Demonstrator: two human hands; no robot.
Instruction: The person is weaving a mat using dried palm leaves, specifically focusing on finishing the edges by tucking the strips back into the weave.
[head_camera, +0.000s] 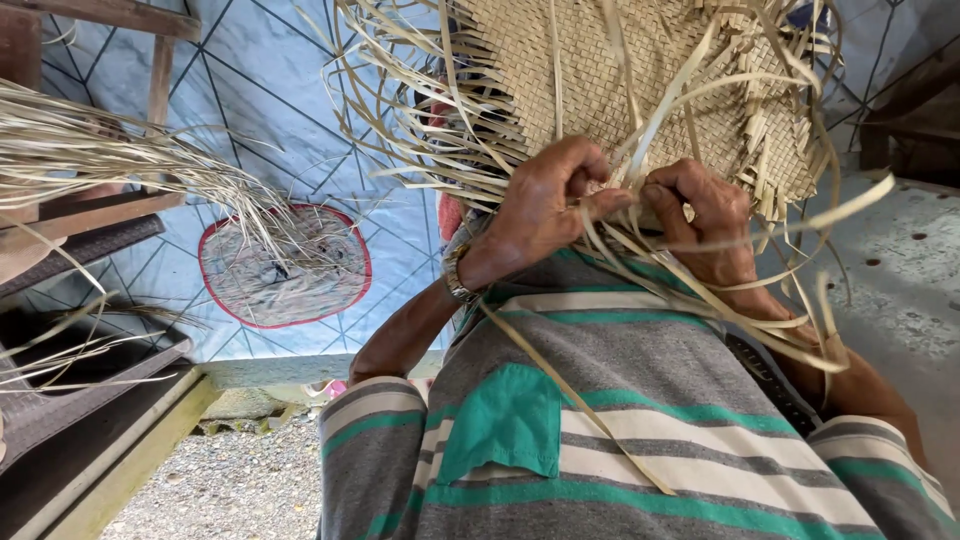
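A half-woven mat of pale dried leaf strips (620, 70) is held up in front of my chest, its loose strip ends hanging over my striped shirt. My left hand (545, 205), with a metal watch on its wrist, pinches strips at the mat's lower edge. Just beside it, my right hand (705, 215) grips other strips of the same edge. The fingertips of both hands almost meet. One long strip (570, 390) trails down across my shirt.
A bundle of loose dried strips (120, 160) lies at the left on wooden planks. A blue tarp with a red-rimmed round patch (285, 265) spreads behind. Gravel (240, 480) shows at the lower left, and a grey concrete surface (900, 280) at the right.
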